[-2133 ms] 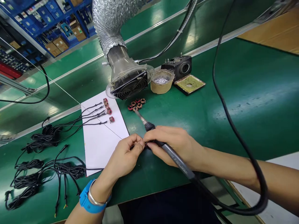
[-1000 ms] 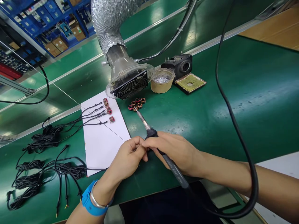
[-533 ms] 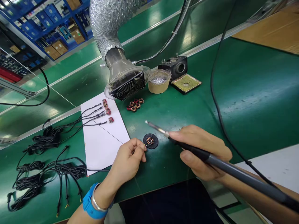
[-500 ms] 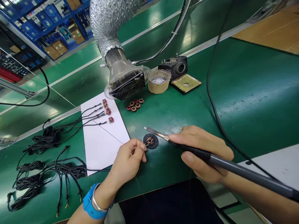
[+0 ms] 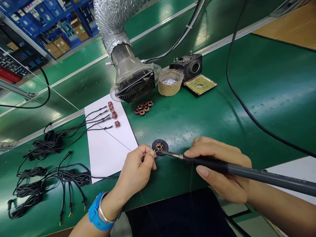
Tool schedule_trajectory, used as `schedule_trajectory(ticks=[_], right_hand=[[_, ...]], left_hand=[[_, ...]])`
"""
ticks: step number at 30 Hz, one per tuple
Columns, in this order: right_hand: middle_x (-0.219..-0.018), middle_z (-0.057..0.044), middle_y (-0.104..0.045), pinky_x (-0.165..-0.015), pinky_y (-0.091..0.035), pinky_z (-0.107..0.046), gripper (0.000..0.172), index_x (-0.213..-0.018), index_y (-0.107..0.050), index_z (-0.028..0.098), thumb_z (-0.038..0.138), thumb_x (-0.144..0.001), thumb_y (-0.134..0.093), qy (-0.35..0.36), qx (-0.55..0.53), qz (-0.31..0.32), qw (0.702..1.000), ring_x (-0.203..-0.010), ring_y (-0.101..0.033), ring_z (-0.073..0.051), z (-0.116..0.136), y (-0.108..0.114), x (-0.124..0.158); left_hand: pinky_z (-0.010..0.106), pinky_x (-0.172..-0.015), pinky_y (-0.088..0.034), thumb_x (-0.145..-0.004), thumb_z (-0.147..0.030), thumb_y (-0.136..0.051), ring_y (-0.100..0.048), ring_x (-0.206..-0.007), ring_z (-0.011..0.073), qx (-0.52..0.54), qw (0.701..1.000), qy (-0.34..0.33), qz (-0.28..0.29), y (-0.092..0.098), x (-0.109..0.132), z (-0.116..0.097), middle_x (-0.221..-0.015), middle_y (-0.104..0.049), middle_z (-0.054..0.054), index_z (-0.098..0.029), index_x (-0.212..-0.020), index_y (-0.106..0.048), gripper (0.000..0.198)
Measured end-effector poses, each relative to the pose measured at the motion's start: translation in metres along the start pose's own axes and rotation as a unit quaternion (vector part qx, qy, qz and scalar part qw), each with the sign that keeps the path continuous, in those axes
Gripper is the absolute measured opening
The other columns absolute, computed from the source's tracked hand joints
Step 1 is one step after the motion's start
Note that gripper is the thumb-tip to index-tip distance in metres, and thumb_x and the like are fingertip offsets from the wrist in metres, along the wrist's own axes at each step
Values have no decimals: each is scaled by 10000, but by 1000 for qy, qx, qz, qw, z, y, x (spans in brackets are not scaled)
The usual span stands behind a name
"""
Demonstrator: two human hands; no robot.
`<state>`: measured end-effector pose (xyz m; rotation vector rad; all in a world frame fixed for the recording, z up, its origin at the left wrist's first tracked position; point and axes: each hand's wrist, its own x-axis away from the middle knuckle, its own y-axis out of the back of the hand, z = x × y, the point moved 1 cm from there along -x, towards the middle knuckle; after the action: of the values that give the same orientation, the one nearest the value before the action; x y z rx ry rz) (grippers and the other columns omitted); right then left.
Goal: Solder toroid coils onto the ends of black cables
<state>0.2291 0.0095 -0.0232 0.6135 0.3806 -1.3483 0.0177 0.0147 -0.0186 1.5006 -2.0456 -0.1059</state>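
Note:
My left hand (image 5: 138,168) pinches the end of a black cable (image 5: 105,177), whose thin bare wires reach a small copper-wound coil (image 5: 159,146). That coil rests on a round black pad (image 5: 164,143) on the green bench. A soldering iron (image 5: 209,165) lies across the fingers of my right hand (image 5: 224,168), which grips its dark handle. Its tip points left and meets the coil's right lower edge; whether it touches the wires is too small to tell. Several similar coils (image 5: 143,108) sit in a cluster farther back.
A fume extractor hood (image 5: 135,84) hangs over the bench beside a solder pot (image 5: 171,83) and a yellow sponge tray (image 5: 200,85). On the white sheet (image 5: 106,151) lie several coils with cables. Bundled black cables (image 5: 29,191) spread at left. A dark cord (image 5: 237,95) crosses the right side.
My right hand has brought the soldering iron's tip down from above the pad to the coil's edge. My left hand keeps its pinch beside the coil, and the view has shifted slightly.

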Motion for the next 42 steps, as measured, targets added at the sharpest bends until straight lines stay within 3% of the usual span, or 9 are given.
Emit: schedule_trajectory(ticks=[9, 34, 42], right_hand=[[-678, -34, -588, -489, -442, -308, 312, -1027, -625, 164, 88, -750, -501, 15, -4, 27, 1000, -573, -537, -150, 1, 2, -4], [-631, -30, -571, -502, -446, -316, 309, -1009, -637, 159, 108, -731, -512, 33, -10, 5, 999, -554, -548, -157, 1, 2, -1], [-744, -54, -614, -522, -479, -348, 378, -1137, -637, 234, 130, -787, -540, 37, 17, -75, 996, -641, -559, -188, -4, -2, 1]], left_hand=[[243, -606, -353, -917, -251, -438, -435, -567, 106, -12, 1000, 4, 5, -1, 1, -4, -612, -567, -58, -203, -763, -527, 184], [231, -597, -349, -926, -252, -421, -435, -576, 110, -18, 1000, 2, 20, 0, 0, -4, -623, -552, -46, -202, -787, -523, 180], [237, -613, -361, -950, -297, -412, -459, -593, 117, -31, 999, 3, 26, 1, 1, -7, -641, -578, -37, -201, -790, -532, 221]])
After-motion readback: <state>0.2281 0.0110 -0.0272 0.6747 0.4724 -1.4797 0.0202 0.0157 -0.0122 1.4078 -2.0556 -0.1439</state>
